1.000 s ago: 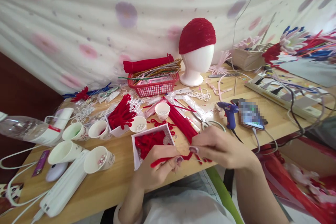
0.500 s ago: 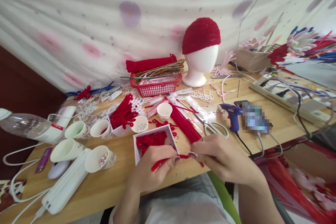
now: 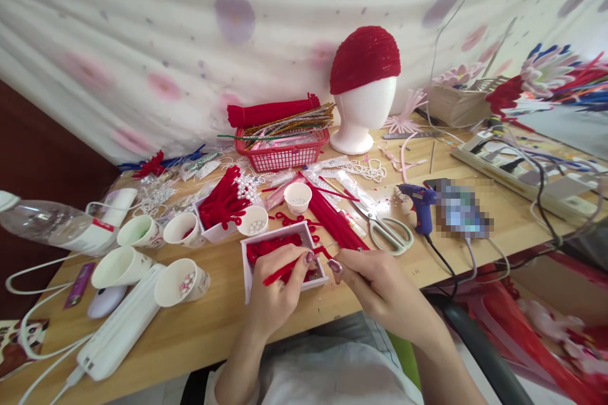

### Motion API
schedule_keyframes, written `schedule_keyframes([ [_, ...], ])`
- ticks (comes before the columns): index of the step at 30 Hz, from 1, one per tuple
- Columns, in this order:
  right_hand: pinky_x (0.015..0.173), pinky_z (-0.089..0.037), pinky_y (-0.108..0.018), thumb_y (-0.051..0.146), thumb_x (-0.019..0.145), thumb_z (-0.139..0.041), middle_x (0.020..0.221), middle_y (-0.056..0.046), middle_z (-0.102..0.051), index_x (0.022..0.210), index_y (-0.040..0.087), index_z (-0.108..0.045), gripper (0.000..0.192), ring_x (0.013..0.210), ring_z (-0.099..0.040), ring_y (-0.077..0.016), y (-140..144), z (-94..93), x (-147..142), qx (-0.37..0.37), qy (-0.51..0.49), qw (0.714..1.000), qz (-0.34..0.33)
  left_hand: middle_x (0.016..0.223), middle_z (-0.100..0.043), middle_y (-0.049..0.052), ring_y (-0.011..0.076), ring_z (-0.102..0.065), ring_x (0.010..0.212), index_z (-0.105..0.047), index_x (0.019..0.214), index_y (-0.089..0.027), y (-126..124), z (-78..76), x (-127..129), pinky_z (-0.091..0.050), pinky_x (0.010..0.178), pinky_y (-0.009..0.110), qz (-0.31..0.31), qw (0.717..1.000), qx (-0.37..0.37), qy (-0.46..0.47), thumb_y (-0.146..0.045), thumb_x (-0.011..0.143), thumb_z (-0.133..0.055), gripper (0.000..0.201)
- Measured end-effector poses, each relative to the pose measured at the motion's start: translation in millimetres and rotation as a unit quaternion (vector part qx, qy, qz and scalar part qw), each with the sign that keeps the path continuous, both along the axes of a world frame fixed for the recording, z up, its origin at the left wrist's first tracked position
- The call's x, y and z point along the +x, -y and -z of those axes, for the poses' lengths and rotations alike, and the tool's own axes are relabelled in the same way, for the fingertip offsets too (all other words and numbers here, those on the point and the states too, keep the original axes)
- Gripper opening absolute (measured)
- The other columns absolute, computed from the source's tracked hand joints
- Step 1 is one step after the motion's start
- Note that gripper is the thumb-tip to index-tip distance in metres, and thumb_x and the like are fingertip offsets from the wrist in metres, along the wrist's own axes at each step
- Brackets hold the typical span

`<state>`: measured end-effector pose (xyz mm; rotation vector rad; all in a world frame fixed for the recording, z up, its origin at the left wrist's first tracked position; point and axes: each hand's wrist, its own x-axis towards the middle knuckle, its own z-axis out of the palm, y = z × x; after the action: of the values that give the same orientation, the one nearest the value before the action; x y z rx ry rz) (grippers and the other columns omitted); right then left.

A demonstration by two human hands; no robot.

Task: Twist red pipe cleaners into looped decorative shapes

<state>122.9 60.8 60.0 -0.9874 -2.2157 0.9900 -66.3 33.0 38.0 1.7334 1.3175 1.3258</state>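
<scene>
Pipe cleaner (image 3: 285,270), red and fuzzy, is pinched between both our hands just above the white box (image 3: 247,272), at the near edge of the counter (image 3: 199,329). Our left hand (image 3: 275,294) has its grip closed on the stem's lower stretch, thumb and forefinger tight. Our right hand (image 3: 380,285) pinches the other end, fingertips closed on it just right of the box.

The box holds more bent red pieces, so a loose end may snag on them and drag some out; we judge that the likeliest slip, since the stem hangs right over them. A hard twist could also kink the wire where our two grips nearly meet.

Left of the box stand paper cups (image 3: 180,281), one with beads, and the left elbow could tip them. Right of the box lie scissors (image 3: 387,231), then a blue glue gun (image 3: 418,202) with its cord running off the counter edge; a sleeve catching that cord could pull the gun down. A bundle of red stems (image 3: 335,221) lies just behind the box. Farther back from the box sit a red basket (image 3: 282,155) and a white foam head (image 3: 363,111) wearing a red cap (image 3: 365,58).
</scene>
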Motion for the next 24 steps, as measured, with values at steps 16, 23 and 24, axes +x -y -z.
schedule_keyframes([
  [16, 0.054, -0.020, -0.029, 0.022, 0.100, -0.033, 0.063, 0.001, -0.050, 0.083, 0.020, -0.044, 0.020, 0.053, -0.040, -0.0139, 13.5, -7.8, 3.6, 0.074, 0.190, 0.979, -0.025, 0.081, -0.081, 0.003, 0.0169, -0.075, 0.067, -0.082, 0.087, -0.019, -3.1, 2.5, 17.3, -0.062, 0.061, 0.021, -0.002, 0.984, -0.117, 0.136, -0.022, 0.086, -0.069, 0.013],
  [23, 0.055, -0.026, -0.027, 0.015, 0.094, -0.039, 0.060, 0.002, -0.048, 0.074, 0.019, -0.049, 0.023, 0.055, -0.042, -0.0123, -15.3, -30.1, 28.7, 0.077, 0.129, 0.984, -0.100, 0.070, -0.080, 0.004, 0.0148, -0.074, 0.061, -0.080, 0.083, -0.016, 5.2, -7.1, 12.6, -0.059, 0.060, 0.019, 0.062, 0.996, 0.036, 0.043, -0.006, 0.084, -0.066, 0.017],
  [24, 0.056, -0.028, -0.026, 0.017, 0.096, -0.040, 0.061, 0.002, -0.048, 0.073, 0.019, -0.049, 0.025, 0.056, -0.042, -0.0118, -23.5, -31.1, 31.8, 0.058, 0.094, 0.986, -0.129, 0.070, -0.080, 0.005, 0.0151, -0.074, 0.060, -0.081, 0.084, -0.016, 6.5, -9.1, 11.1, -0.060, 0.059, 0.019, 0.082, 0.994, 0.025, 0.062, -0.006, 0.083, -0.066, 0.018],
])
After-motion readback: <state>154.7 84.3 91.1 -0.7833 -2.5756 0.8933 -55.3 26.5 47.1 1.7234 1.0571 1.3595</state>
